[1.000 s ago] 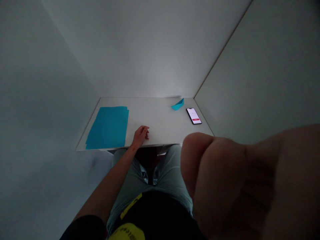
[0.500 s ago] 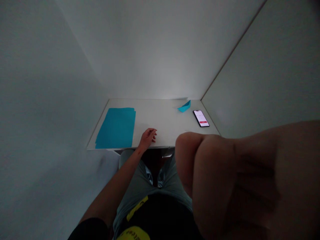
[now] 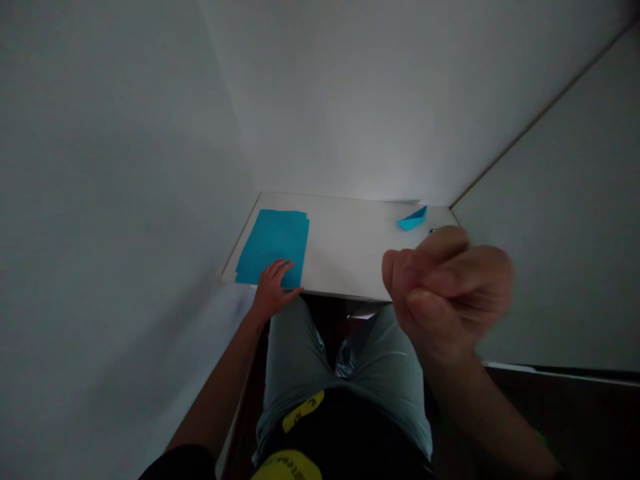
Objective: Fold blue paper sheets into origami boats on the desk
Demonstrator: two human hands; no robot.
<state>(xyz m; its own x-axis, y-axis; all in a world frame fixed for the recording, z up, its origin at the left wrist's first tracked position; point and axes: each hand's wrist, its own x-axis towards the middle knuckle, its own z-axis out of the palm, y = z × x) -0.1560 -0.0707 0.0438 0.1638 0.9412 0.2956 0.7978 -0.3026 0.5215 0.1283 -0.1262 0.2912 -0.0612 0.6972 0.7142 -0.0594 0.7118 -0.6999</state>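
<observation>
Turquoise paper stack [image 3: 274, 241]: left hand [image 3: 271, 295] rests on its near edge, fingers spread flat; right hand [image 3: 447, 295] clenched midair; lifting one sheet needs a pinch

The left hand [image 3: 273, 288] rests flat on the blue paper stack [image 3: 274, 245]; the right hand [image 3: 447, 293] is fisted midair.

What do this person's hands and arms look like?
The left hand and right hand are bare, with no gloves, rings or watch visible in the dim light. The left arm is uncovered up to a dark short sleeve; the right forearm is uncovered too.
</observation>
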